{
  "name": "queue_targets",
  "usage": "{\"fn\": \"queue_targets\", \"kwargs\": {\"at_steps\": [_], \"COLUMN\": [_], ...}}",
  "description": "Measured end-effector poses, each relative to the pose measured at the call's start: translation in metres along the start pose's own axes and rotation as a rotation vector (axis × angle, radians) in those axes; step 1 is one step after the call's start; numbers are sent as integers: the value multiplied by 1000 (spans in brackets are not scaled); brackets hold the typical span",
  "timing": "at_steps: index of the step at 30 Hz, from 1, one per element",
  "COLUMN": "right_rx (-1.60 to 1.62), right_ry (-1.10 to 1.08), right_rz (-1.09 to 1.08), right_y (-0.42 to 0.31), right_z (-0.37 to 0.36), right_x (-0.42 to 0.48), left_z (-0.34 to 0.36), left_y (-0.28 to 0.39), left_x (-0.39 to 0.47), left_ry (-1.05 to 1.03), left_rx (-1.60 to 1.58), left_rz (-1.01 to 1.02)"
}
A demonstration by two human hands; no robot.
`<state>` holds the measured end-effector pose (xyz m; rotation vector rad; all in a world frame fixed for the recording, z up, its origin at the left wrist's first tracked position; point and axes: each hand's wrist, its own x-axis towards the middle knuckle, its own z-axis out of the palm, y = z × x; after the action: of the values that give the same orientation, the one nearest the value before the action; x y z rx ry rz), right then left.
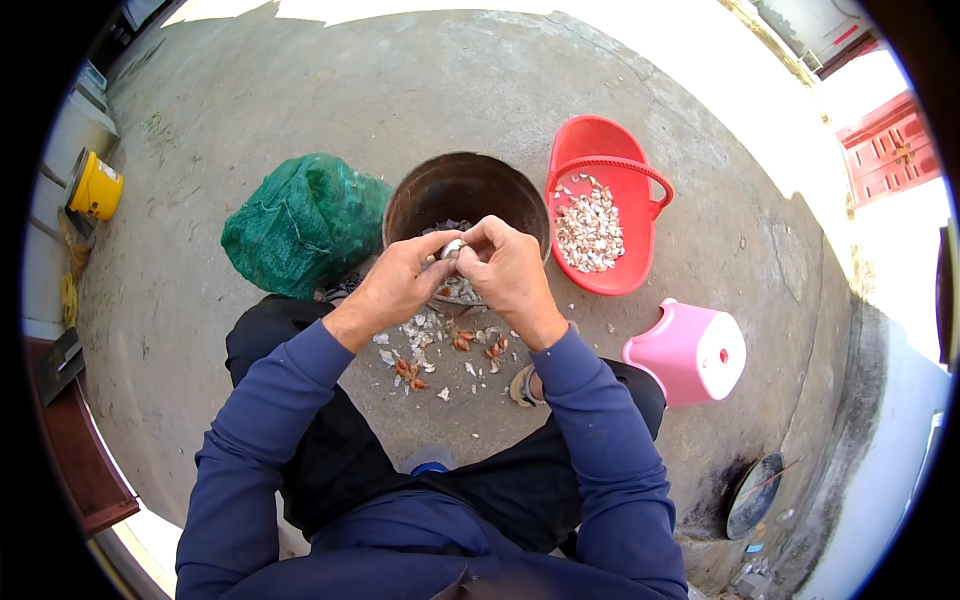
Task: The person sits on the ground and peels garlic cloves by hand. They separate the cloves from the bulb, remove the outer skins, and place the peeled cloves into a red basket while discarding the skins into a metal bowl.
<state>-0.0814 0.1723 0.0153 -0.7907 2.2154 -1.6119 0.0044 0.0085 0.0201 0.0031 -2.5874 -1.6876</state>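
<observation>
Between my two hands, above the near rim of a dark round tub [469, 176], is a whitish garlic bulb [452, 249]. My left hand [397, 279] grips it from the left with thumb and fingers. The thumb and fingertips of my right hand [510, 271] pinch its right side. Papery skins lie inside the tub under my hands. To the right stands a red plastic basket [637, 259] with an arched handle, holding a pile of loose garlic cloves [590, 231]. A bulging green mesh sack [300, 225] rests on the left, beside the tub.
Garlic skins [424, 330] and reddish-brown husk pieces [409, 373] litter the concrete between my feet. A pink plastic stool [686, 352] lies on its side near my right knee. Farther off are a yellow bucket [97, 186] at left and a round pan [754, 495] at lower right.
</observation>
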Motion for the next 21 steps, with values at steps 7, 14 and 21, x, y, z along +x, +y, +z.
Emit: {"fn": "queue_targets", "kwargs": {"at_steps": [7, 14, 21], "right_rx": [380, 648, 1028], "right_ry": [60, 10, 63], "right_rz": [204, 258, 478], "right_y": [7, 1, -1], "right_z": [2, -7, -16], "right_x": [0, 8, 9], "left_z": [0, -5, -13], "left_y": [-3, -9, -5], "left_x": [5, 8, 6], "left_ry": [-16, -25, -42], "left_rx": [-391, -539, -896], "left_rz": [-82, -106, -250]}}
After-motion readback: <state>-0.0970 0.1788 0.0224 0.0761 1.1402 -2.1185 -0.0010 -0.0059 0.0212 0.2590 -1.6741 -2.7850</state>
